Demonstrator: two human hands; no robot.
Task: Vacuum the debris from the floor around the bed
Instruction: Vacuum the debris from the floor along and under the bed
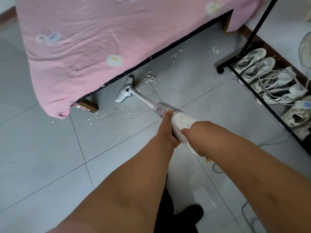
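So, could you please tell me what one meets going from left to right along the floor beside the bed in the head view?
First the wooden bed leg, then the vacuum's floor head, the biggest pile of debris, the black rack's foot, the row of pale shoes.

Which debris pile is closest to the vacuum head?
The dense pile just right of the vacuum head; the others lie farther along the bed or by its wooden leg.
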